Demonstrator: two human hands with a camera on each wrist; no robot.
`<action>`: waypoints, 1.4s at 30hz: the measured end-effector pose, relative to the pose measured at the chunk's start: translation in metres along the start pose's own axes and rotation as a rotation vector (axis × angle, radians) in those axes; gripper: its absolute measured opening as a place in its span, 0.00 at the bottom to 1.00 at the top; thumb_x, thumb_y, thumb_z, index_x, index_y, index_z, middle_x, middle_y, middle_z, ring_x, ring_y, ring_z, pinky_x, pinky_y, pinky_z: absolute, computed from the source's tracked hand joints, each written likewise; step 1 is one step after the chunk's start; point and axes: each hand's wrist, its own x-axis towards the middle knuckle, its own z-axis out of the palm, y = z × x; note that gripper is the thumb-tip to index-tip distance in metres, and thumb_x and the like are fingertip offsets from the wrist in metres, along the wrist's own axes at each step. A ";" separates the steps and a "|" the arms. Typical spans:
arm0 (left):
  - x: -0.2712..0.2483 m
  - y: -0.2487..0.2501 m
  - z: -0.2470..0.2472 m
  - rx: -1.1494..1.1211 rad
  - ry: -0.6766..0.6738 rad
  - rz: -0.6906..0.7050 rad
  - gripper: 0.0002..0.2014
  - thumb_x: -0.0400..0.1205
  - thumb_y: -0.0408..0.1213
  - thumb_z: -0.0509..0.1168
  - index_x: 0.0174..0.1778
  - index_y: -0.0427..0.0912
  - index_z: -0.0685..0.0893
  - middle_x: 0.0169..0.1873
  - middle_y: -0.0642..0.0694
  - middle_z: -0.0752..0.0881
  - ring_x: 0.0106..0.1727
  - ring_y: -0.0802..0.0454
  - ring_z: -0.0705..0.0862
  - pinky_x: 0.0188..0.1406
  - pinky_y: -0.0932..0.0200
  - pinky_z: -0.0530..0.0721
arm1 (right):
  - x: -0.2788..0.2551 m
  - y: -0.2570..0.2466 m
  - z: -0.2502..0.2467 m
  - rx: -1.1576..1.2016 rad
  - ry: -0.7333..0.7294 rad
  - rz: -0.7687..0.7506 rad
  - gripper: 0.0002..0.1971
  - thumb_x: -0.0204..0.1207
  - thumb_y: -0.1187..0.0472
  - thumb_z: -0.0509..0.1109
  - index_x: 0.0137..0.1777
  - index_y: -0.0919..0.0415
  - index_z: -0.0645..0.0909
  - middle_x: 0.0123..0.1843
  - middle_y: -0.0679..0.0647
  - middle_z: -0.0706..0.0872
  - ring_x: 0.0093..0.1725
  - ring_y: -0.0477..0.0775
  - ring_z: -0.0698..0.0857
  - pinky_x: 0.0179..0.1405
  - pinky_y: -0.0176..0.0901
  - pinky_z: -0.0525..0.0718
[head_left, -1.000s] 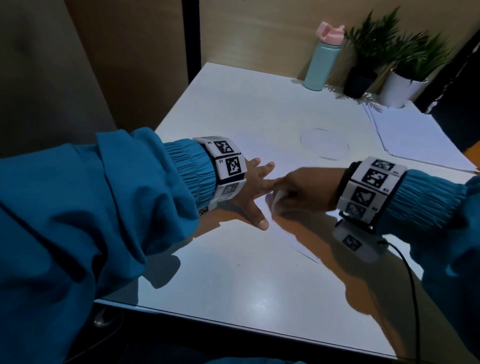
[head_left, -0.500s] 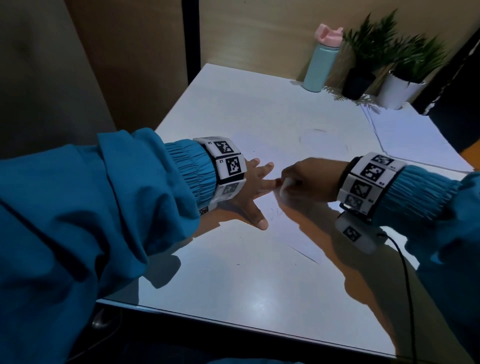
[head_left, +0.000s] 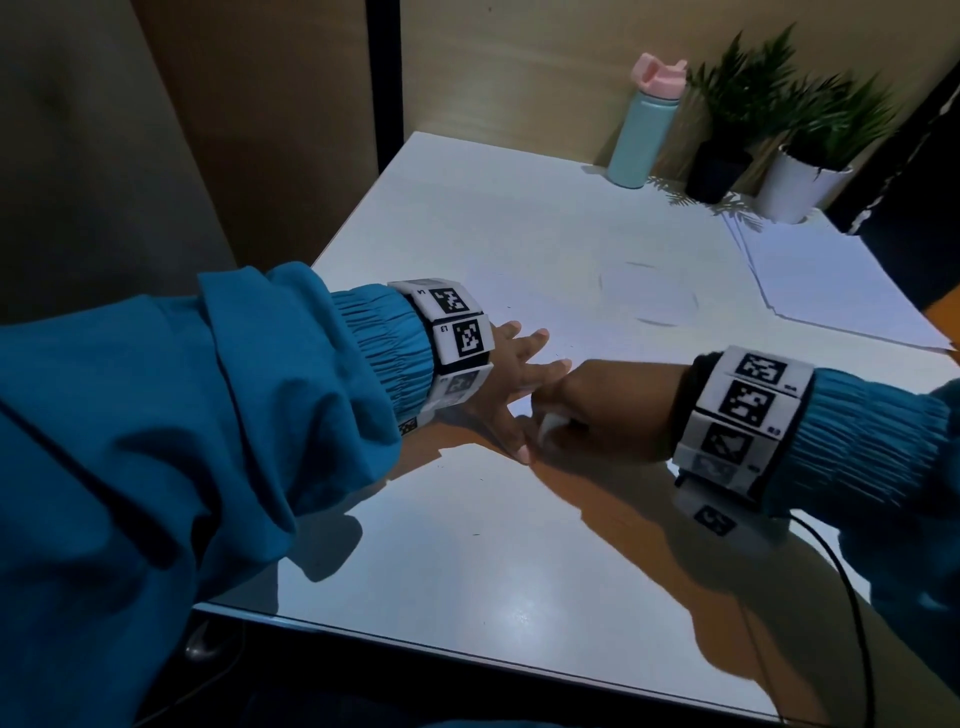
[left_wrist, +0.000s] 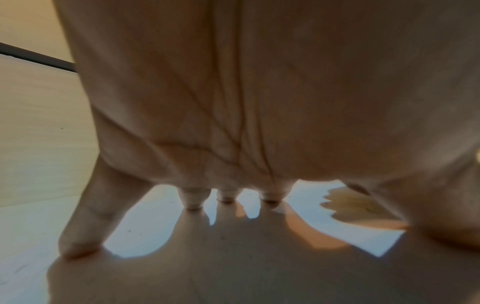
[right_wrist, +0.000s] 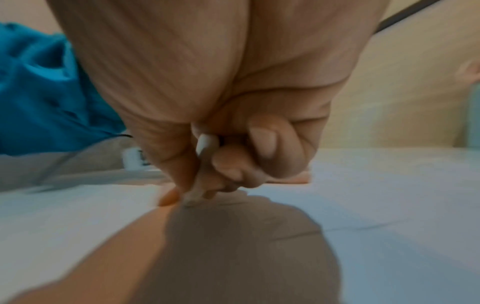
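Observation:
A white paper sheet (head_left: 545, 291) with a faint pencilled circle (head_left: 649, 293) lies on the white table (head_left: 467, 571). My left hand (head_left: 514, 384) rests flat on the sheet, fingers spread; the left wrist view shows its fingertips (left_wrist: 193, 203) touching the surface. Just right of its thumb, my right hand (head_left: 602, 410) is curled around a small white eraser (head_left: 548, 423). In the right wrist view the eraser (right_wrist: 205, 148) sits between thumb and fingers with its lower end on the paper. That view is blurred.
At the table's far edge stand a teal bottle with a pink lid (head_left: 644, 130) and two potted plants (head_left: 727, 130) (head_left: 810, 171). A stack of white sheets (head_left: 831, 291) lies at the right. A black cable (head_left: 852, 597) hangs from my right wrist.
My right hand with the eraser slid away from me over the paper, then came back toward me beside the left thumb. The left hand stayed flat in place.

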 end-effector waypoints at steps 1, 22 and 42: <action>0.002 -0.001 0.002 -0.004 0.003 -0.003 0.55 0.69 0.79 0.58 0.84 0.64 0.33 0.86 0.45 0.34 0.86 0.38 0.39 0.80 0.30 0.48 | 0.000 0.006 -0.004 -0.010 0.011 0.027 0.05 0.79 0.54 0.58 0.46 0.49 0.75 0.41 0.50 0.84 0.43 0.55 0.84 0.49 0.44 0.81; 0.004 -0.003 0.007 -0.030 -0.001 -0.015 0.57 0.68 0.80 0.58 0.83 0.63 0.31 0.86 0.45 0.34 0.86 0.37 0.38 0.80 0.31 0.47 | -0.002 0.025 0.002 -0.077 0.078 0.076 0.08 0.79 0.56 0.58 0.42 0.56 0.75 0.37 0.49 0.83 0.39 0.53 0.79 0.46 0.37 0.74; 0.005 -0.005 0.010 -0.029 0.016 -0.012 0.58 0.68 0.79 0.59 0.85 0.59 0.32 0.86 0.47 0.34 0.86 0.39 0.38 0.80 0.33 0.49 | 0.003 0.030 -0.002 0.019 -0.034 0.049 0.07 0.79 0.56 0.63 0.39 0.52 0.77 0.38 0.43 0.83 0.40 0.42 0.81 0.42 0.32 0.72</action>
